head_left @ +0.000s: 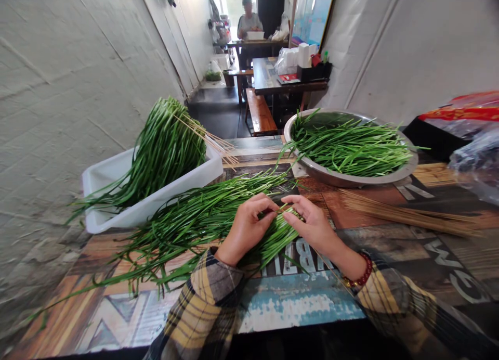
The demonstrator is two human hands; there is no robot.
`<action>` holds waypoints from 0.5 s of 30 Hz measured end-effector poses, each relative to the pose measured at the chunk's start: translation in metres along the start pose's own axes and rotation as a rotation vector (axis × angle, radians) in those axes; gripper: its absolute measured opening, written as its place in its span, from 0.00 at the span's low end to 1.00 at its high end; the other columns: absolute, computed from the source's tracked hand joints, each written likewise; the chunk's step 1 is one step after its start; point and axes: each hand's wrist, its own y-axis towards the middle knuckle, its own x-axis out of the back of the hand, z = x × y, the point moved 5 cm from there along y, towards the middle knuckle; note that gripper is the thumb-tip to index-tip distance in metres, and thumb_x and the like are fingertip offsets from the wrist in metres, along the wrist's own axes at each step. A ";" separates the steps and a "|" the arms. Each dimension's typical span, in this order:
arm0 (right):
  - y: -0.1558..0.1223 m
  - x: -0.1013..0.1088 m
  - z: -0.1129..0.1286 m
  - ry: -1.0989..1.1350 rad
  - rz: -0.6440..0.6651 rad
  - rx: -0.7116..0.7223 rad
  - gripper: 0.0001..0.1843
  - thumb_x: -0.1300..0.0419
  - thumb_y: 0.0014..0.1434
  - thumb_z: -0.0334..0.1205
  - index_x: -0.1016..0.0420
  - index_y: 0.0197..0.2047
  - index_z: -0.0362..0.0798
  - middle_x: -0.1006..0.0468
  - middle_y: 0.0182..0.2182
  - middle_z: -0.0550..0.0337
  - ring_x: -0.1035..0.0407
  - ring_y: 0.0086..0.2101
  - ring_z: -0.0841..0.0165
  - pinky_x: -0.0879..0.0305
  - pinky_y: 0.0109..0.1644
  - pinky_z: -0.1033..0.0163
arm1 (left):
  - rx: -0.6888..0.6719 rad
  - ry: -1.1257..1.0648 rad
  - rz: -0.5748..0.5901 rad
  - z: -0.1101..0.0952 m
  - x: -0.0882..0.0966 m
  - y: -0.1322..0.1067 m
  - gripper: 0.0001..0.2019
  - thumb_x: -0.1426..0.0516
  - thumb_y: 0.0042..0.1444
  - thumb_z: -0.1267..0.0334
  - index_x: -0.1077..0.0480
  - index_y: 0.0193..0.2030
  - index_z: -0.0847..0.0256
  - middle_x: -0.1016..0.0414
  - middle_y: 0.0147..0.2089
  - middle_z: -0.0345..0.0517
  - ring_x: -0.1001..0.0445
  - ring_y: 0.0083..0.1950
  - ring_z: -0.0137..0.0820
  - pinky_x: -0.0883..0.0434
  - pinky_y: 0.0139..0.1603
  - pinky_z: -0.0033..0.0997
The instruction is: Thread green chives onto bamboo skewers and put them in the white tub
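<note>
My left hand (251, 225) is closed, thumb and forefinger pinching the end of a garlic chive above the loose pile of garlic chives (202, 206) on the table. Facing it, my right hand (312, 222) has its fingers curled around a thin bamboo skewer (330, 269), whose shaft runs back below the palm toward my wrist. The fingertips of both hands nearly meet. Pale chive stems lie under them, and the skewer's point is hard to make out.
Skewered chives (167, 141) are heaped in a white plastic tub (187, 185) at left. More chives fill a metal basin (351, 181) at back right. Spare bamboo skewers (405, 214) lie right, near plastic bags (477, 162). A person (249, 24) sits at a far table.
</note>
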 end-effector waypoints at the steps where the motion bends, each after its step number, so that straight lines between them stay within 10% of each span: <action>1: 0.000 0.000 0.000 -0.002 0.005 -0.001 0.16 0.42 0.58 0.38 0.31 0.50 0.47 0.26 0.30 0.62 0.31 0.30 0.69 0.35 0.35 0.65 | -0.003 0.001 0.002 0.000 0.000 0.000 0.06 0.43 0.54 0.76 0.26 0.31 0.63 0.27 0.33 0.44 0.29 0.35 0.29 0.33 0.37 0.27; 15: 0.000 -0.001 -0.005 0.002 -0.004 0.001 0.09 0.42 0.58 0.40 0.31 0.42 0.48 0.26 0.33 0.60 0.29 0.33 0.68 0.34 0.37 0.64 | -0.011 -0.001 0.039 -0.001 -0.003 0.000 0.09 0.45 0.54 0.77 0.25 0.33 0.63 0.27 0.33 0.44 0.29 0.36 0.29 0.33 0.39 0.28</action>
